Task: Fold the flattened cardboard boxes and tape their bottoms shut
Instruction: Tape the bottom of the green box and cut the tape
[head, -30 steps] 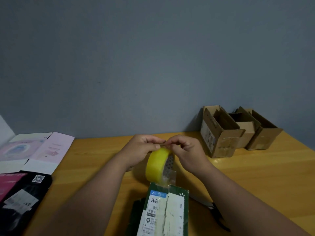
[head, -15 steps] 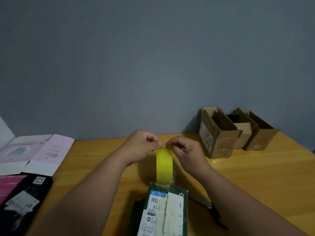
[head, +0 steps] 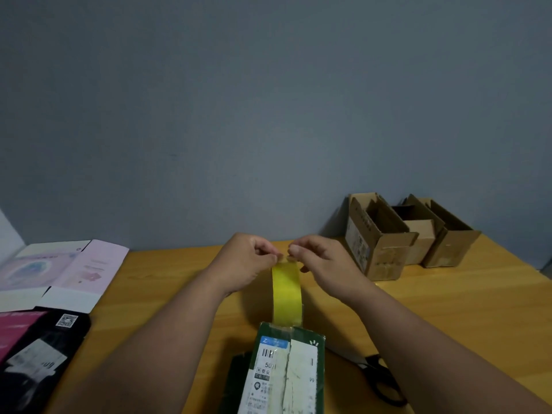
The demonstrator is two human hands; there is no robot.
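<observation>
Since a second ago the yellow tape roll [head: 286, 291] has turned, so now it shows its edge and not its hole. Both hands have stayed at its top, in the middle of the frame.

The left hand [head: 248, 261] comes in from the lower left with its arm stretched forward. Its fingers [head: 264, 253] are curled, and the tips pinch the top of the roll. The right hand [head: 322, 261] comes in from the lower right. Its fingers are curled too, and they pinch the top of the roll from the other side. The two hands almost touch.

The roll stands up on its edge, just behind the green box [head: 286, 372], which sits at the bottom middle on the worktop [head: 448, 309]. White labels cover the top of the box.

Three brown boxes [head: 397, 231] stand open at the right, by the wall. Flat boxes [head: 59, 273] lie at the left. Black scissors [head: 379, 377] lie at the lower right, near the right arm.
</observation>
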